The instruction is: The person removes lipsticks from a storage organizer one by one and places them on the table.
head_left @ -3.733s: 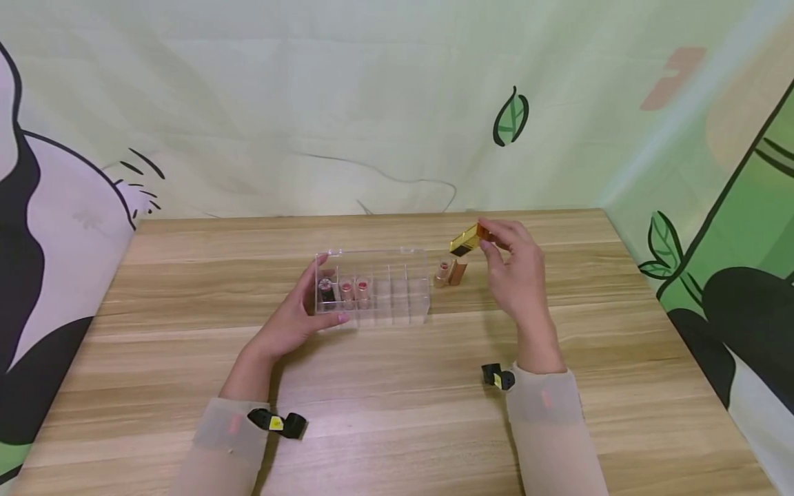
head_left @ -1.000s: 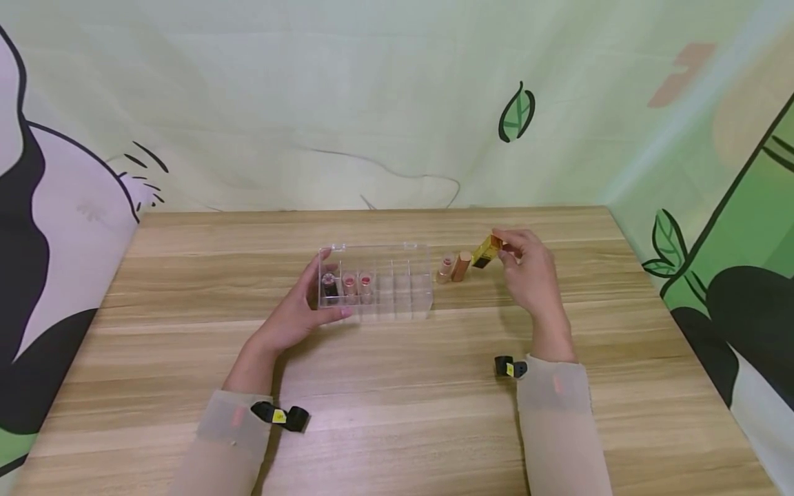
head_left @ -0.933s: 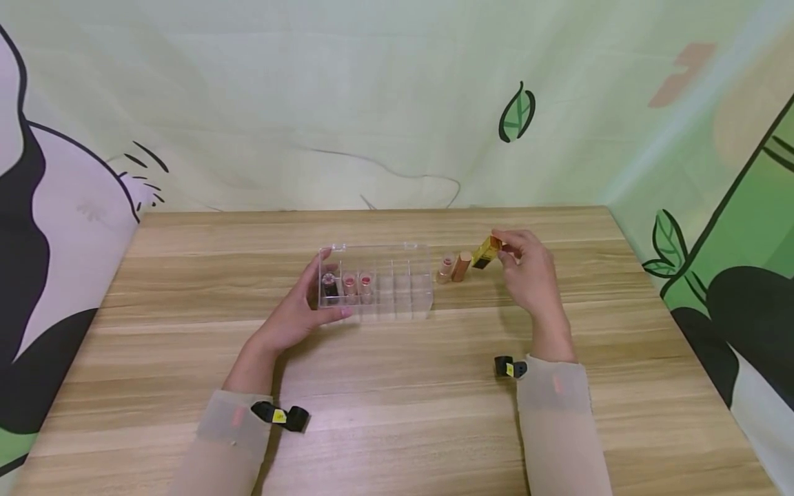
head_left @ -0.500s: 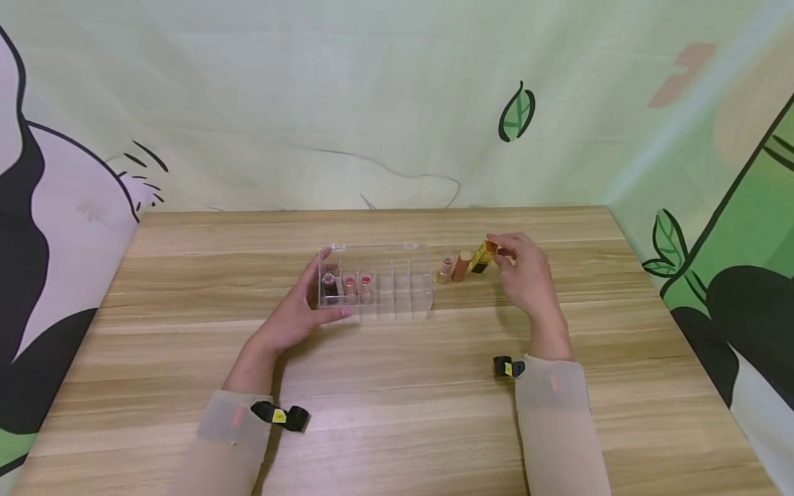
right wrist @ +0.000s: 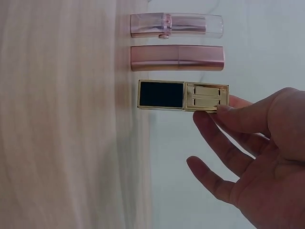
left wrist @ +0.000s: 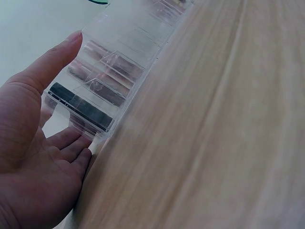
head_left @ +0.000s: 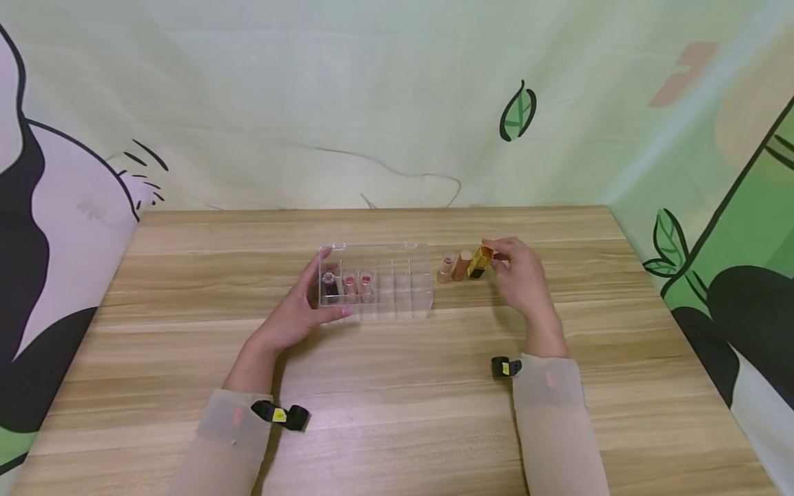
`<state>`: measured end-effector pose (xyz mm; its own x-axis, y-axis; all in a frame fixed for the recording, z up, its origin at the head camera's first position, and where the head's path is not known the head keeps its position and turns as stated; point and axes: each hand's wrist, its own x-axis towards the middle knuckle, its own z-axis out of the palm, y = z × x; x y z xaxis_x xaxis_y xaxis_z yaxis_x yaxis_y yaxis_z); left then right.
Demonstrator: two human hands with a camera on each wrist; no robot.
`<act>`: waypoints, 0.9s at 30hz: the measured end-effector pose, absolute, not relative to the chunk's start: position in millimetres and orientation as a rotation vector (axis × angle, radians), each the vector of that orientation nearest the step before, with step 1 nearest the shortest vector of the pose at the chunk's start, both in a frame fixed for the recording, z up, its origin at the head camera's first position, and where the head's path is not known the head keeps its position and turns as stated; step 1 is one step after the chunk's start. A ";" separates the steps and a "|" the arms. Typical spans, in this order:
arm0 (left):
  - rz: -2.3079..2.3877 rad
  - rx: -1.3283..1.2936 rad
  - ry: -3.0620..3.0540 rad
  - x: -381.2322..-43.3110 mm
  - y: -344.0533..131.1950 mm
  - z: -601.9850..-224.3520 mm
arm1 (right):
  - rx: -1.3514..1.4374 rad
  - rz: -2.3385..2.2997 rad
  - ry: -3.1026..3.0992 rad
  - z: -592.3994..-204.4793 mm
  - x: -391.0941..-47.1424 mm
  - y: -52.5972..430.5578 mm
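Evidently the left hand (head_left: 300, 313) grips the end of the clear box (head_left: 403, 282), thumb in front, most of its other fingers hidden behind; the right hand (head_left: 517, 279) pinches the upper end of the gold tube (head_left: 480, 262), near the right end of the box; whether that tube's base meets the table (head_left: 397, 393) is hard to tell; glare blurs the box's dividers, and the left wrist view cuts off its far end; only the head view shows the box whole, with a black tube (head_left: 330, 287) and two red-topped tubes (head_left: 351, 288) inside; only the right wrist view clearly shows a gap between the gold tube and the rose tube (right wrist: 176, 57), with the clear-capped tube (right wrist: 190, 25) beyond.
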<state>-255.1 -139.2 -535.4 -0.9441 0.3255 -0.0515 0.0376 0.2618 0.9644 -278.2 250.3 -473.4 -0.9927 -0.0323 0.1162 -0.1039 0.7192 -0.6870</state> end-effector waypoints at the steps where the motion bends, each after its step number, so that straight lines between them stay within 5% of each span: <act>1: 1.746 0.342 2.290 -255.1 -139.2 -535.3 | 0.109 1.131 -2.827 -474.2 -278.4 250.5; 27: 1.757 0.344 2.284 -254.1 -139.1 -534.4 | 0.071 1.164 -2.829 -479.7 -280.4 247.8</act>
<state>-254.1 -139.1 -534.4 -0.9438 0.3274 -0.0455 0.0400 0.2500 0.9674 -280.4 247.8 -479.7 -0.9956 -0.0119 0.0931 -0.0740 0.7100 -0.7004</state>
